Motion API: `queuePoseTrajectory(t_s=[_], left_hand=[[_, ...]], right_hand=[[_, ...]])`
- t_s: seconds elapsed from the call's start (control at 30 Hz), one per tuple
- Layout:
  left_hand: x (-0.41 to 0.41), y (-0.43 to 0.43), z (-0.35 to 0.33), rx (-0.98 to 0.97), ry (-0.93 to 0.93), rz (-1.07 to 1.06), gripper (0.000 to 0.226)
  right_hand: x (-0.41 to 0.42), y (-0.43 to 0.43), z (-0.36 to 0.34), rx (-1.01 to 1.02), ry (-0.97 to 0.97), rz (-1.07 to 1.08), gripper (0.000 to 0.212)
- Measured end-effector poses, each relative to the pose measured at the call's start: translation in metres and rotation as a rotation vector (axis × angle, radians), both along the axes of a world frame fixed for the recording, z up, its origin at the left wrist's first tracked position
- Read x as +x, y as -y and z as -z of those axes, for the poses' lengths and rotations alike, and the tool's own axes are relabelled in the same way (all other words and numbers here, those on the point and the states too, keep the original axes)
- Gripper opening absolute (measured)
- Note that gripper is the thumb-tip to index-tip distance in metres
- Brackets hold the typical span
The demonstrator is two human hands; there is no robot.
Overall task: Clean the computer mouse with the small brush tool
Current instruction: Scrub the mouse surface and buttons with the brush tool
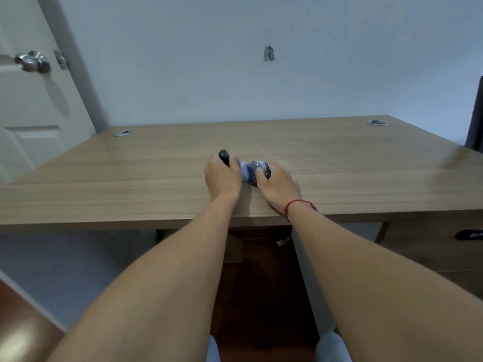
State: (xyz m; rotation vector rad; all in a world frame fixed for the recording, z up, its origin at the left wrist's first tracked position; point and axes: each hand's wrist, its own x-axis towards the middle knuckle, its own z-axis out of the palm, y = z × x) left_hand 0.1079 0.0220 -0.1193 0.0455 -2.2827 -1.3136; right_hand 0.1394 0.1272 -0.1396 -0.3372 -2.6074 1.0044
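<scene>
Two bare forearms reaching forward over the near edge of a light wooden desk [130,178]; left hand [222,178] closed around the dark handle of the small brush tool [225,157], the rounded black end of the handle poking out above the knuckles, the pale bluish-white bristle end [243,171] pointing right and touching the left flank of the computer mouse [257,172]; right hand [278,182] clasped over the mouse from the right and near side, fingers curled onto its top, holding it against the desktop; mouse dark grey to black, sitting on the desk roughly midway across, nearer the front edge than the back, with pale smudges or glare on its upper shell, blurred too much to tell which; red string bracelet [298,205] around the right wrist; two round metal cable grommets set in the desktop, one at the far left corner [122,133], one at the far right corner [377,122]; pale wall behind with a small dark patch [269,53] on it; white panelled door [31,105] at left bearing a round metal knob [32,61]; dark edge of something black [477,121] at far right, cut off by the frame; reddish-brown floor [261,296] below the desk.
</scene>
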Motion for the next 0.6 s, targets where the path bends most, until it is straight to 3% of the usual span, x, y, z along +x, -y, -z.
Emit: queuePoseTrajectory(t_s=[0.1, 0.27, 0.4, 0.6], left_hand=[[-0.002, 0.005, 0.006, -0.071, 0.025, -0.010, 0.033], [-0.001, 0.003, 0.000, 0.062, -0.132, 0.026, 0.033], [-0.006, -0.001, -0.008, 0.054, -0.190, 0.059, 0.037], [-0.013, 0.006, 0.006, -0.158, -0.021, 0.013, 0.036]], right_hand=[[0.001, 0.001, 0.000, 0.009, 0.001, -0.001, 0.038], [0.004, 0.002, 0.000, 0.049, 0.010, 0.001, 0.052], [0.003, 0.001, 0.001, 0.023, -0.026, 0.027, 0.061], [0.008, -0.003, -0.003, -0.066, -0.042, 0.024, 0.060]])
